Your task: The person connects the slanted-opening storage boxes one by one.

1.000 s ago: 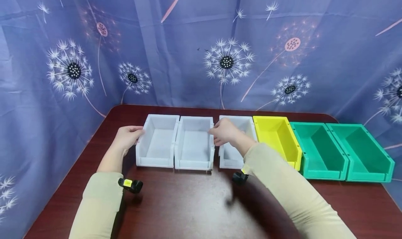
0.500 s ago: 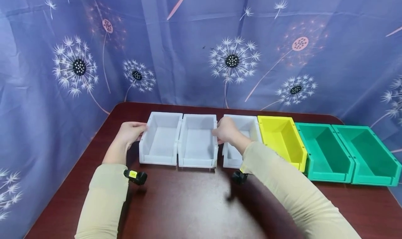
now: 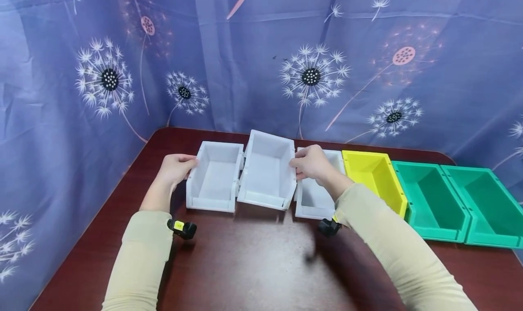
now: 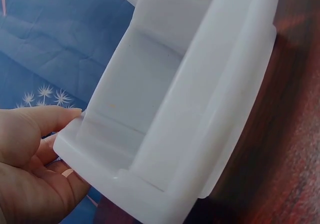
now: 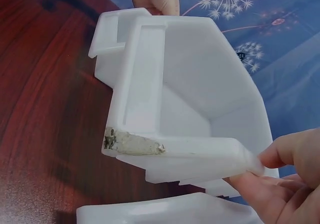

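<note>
The left hand has its fingers clamped on the leftmost white storage bin, apparently steadying it, while the right hand pinches the right rim of the tilted second bin, beside it over the bench, seemingly controlling its angle.

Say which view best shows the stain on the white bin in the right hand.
Right wrist: the stain appears close and unobstructed on the bin. Head shows at most a dark speck there; left wrist doesn't show it.
</note>
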`<control>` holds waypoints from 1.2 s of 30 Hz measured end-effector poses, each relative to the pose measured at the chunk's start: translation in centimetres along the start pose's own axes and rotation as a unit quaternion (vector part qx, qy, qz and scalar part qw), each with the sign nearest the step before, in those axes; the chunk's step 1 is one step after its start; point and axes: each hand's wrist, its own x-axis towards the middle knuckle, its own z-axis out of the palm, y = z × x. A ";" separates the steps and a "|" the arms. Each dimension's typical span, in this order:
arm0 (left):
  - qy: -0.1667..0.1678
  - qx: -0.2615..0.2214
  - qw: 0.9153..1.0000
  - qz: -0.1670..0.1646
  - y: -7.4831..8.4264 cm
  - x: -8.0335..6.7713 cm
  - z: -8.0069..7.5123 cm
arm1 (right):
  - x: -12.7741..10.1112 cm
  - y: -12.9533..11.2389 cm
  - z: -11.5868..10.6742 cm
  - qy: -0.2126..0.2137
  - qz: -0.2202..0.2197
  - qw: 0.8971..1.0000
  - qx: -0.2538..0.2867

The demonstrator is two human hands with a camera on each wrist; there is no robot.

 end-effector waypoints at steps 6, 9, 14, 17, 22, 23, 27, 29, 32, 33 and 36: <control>-0.003 0.006 1.000 0.005 0.2 0.2 0.3 | 0.1 0.4 -0.3 0.007 -0.005 1.000 0.006; -0.001 0.007 1.000 0.005 0.1 0.3 0.4 | 0.2 0.5 -0.4 0.006 -0.008 1.000 0.013; 0.001 0.009 1.000 0.005 0.0 0.3 0.4 | 0.1 0.1 -0.6 0.007 -0.013 1.000 0.019; 0.002 0.008 1.000 0.007 0.0 0.2 0.3 | 0.2 0.0 -0.5 0.001 -0.011 1.000 0.016; 0.001 0.003 1.000 0.002 0.1 0.1 0.3 | 0.2 -0.1 -0.4 -0.001 -0.007 1.000 0.007; 0.001 0.001 1.000 0.001 0.1 0.2 0.3 | 0.2 -0.1 -0.5 0.000 -0.006 1.000 0.004; 0.003 -0.011 1.000 -0.003 0.1 0.3 0.7 | 0.1 -0.5 -0.7 0.001 -0.002 1.000 -0.010; 0.001 -0.019 1.000 -0.002 0.1 0.4 0.9 | 0.2 -0.8 -1.0 0.002 0.005 1.000 -0.024; -0.001 -0.031 1.000 0.004 0.1 0.4 1.1 | 0.3 -1.3 -1.3 0.001 0.013 0.999 -0.048; -0.002 -0.035 0.999 0.005 0.1 0.4 1.2 | 0.3 -1.5 -1.4 0.001 0.013 0.998 -0.059; 0.000 -0.042 0.999 0.010 0.1 0.4 1.4 | 0.4 -2.1 -1.7 0.001 0.008 0.996 -0.087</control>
